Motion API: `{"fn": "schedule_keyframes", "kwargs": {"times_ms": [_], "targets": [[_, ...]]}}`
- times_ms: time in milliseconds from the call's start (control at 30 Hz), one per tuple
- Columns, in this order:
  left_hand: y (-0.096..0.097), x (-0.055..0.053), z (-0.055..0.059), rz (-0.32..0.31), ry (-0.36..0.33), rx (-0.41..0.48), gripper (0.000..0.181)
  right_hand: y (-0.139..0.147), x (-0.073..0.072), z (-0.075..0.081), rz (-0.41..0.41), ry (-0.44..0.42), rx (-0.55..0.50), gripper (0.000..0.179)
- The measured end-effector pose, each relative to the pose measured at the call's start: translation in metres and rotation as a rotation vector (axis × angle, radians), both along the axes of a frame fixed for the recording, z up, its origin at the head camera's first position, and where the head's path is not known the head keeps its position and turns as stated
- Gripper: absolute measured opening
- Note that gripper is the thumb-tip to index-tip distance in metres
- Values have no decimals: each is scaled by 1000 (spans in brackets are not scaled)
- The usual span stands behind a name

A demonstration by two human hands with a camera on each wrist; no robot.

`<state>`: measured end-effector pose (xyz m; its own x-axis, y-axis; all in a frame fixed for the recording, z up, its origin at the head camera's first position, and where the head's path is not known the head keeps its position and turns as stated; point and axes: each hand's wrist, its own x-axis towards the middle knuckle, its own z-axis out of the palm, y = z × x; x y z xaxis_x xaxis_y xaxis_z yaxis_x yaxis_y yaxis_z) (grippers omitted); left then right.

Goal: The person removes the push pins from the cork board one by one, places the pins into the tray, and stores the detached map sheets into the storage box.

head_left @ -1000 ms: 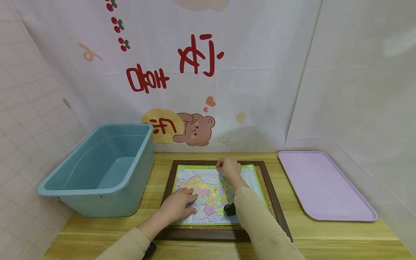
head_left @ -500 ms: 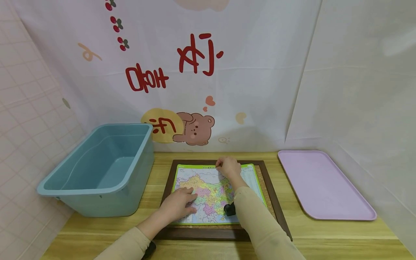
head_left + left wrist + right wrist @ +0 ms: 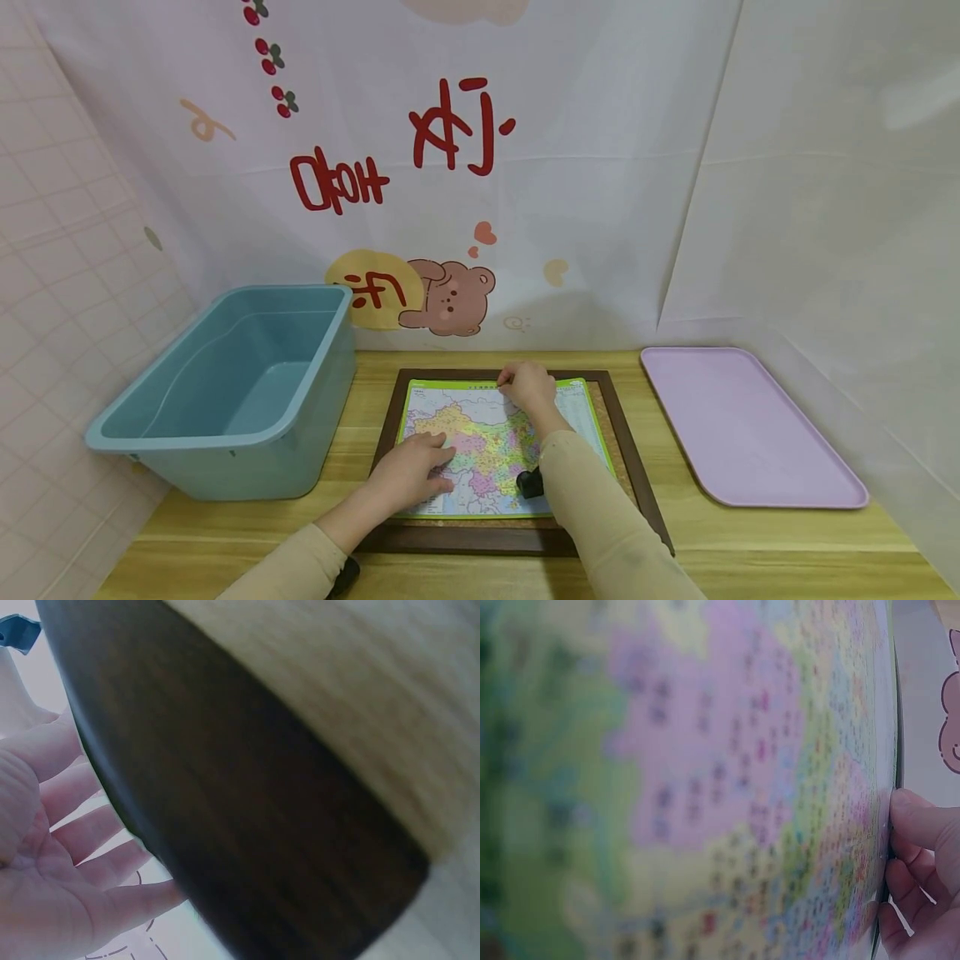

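A colourful map (image 3: 468, 417) with a green border lies on a cork board (image 3: 510, 523) inside a dark brown wooden frame (image 3: 637, 475). My left hand (image 3: 411, 468) rests on the map's lower left, fingers spread; the left wrist view shows the frame's edge (image 3: 247, 780) in front of those fingers (image 3: 86, 832). At the map's top edge, the thumb and fingers of my right hand (image 3: 531, 387) come together in a pinch. Something small and dark sits at these fingertips, too tiny to name. The right wrist view has the fingers (image 3: 922, 832) right at the map's edge (image 3: 870, 825).
To the left stands a deep blue plastic tub (image 3: 322, 417). A flat lilac tray (image 3: 750, 433) lies on the right side of the wooden table (image 3: 750, 554). Printed cloth (image 3: 585, 208) hangs behind the frame as a wall.
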<state>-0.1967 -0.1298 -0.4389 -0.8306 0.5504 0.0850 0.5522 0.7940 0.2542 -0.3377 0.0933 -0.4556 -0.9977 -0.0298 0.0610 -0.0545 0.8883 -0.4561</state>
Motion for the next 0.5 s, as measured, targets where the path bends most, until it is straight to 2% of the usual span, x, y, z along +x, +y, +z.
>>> {"fn": "schedule_keyframes", "kwargs": {"times_ms": [500], "targets": [[-1, 0, 0, -5, -1, 5, 50, -1, -1, -1, 4, -3, 4, 16]]}}
